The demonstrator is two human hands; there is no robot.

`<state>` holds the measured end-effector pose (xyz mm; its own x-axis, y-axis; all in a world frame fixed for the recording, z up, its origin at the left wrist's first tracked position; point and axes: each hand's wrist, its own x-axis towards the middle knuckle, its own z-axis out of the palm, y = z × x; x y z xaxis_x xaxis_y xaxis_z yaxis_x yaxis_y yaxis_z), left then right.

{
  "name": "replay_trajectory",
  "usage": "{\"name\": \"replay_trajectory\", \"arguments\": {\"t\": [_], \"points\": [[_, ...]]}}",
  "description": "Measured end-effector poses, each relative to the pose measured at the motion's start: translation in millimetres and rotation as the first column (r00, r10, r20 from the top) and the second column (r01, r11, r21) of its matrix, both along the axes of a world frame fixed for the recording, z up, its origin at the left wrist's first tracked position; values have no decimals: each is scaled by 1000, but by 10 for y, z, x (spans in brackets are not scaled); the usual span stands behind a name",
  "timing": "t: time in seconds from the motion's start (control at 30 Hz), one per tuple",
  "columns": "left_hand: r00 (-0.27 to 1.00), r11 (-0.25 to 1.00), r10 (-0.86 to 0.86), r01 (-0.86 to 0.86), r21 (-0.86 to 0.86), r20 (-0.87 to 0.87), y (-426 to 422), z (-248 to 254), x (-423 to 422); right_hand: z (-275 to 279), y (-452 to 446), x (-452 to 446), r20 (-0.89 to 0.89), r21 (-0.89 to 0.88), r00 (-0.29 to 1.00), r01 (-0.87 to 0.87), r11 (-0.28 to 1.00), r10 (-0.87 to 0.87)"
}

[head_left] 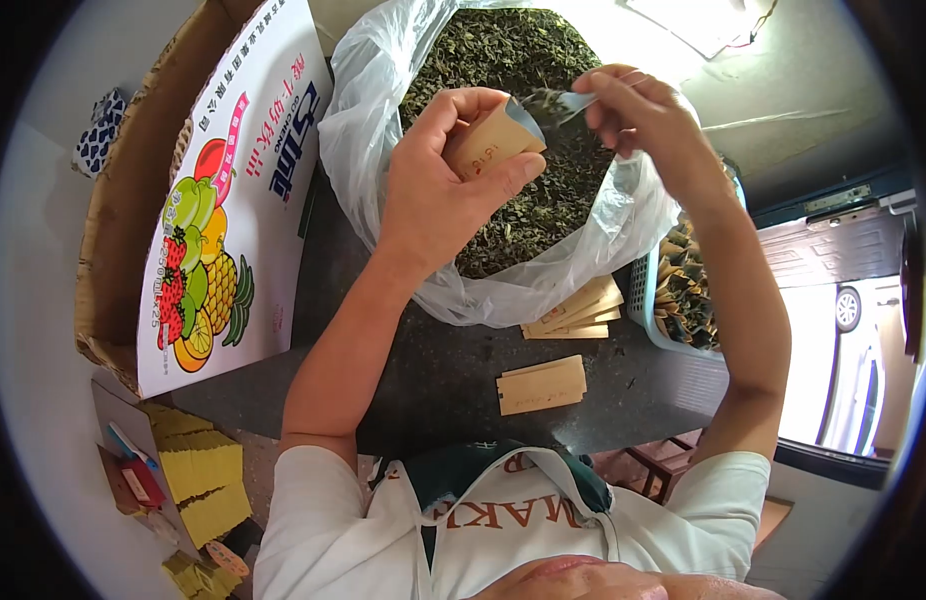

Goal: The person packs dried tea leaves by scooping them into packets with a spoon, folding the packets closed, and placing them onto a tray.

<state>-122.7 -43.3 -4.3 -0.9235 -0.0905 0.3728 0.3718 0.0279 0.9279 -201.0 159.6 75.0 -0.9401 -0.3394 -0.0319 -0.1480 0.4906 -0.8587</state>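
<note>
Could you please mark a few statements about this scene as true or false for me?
1. The left hand holds a paper packet. True.
2. The right hand holds a pair of scissors. False: it holds a spoon.
3. The plastic bag contains dried leaves. True.
4. The blue basket stands to the left of the plastic bag. False: the blue basket is to its right.
5. The cardboard box has fruit printed on it. True.
6. No other packets lie on the table. False: flat packets lie there, nearer the person than the bag.
</note>
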Motion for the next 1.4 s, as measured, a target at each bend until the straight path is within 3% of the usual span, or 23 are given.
{"name": "replay_trajectory", "arguments": {"t": [0.27,0.5,0.57,0.7,0.77,0.9,1.0,1.07,1.27,1.4], "points": [[999,1000,17,-18,25,40,37,17,15,243,68,166,-48,-72,999,-23,997,20],[998,998,30,-27,-59,55,85,83,74,100,-179,324,-28,21,977,-211,977,211],[997,998,32,-29,-47,68,95,67,75,-5,-209,341,-197,48,946,-251,967,256],[997,1000,5,-3,-23,83,129,-14,60,29,-235,456,-272,211,922,-222,952,276],[996,1000,-11,12,-9,91,153,-46,55,23,-235,492,-393,270,858,-235,934,330],[991,998,-57,54,27,123,170,-29,64,107,-205,518,-399,289,839,-267,920,369],[990,995,-79,71,70,114,178,-47,65,213,-170,526,-535,288,746,-279,916,396],[993,994,-80,72,86,88,184,-72,56,280,-154,521,-706,347,541,-298,889,457],[991,982,-119,110,152,52,163,-72,52,456,-104,608,-773,410,470,-144,901,427],[971,957,-227,209,200,73,110,31,126,509,-56,617,-726,488,522,-67,870,447]]}}
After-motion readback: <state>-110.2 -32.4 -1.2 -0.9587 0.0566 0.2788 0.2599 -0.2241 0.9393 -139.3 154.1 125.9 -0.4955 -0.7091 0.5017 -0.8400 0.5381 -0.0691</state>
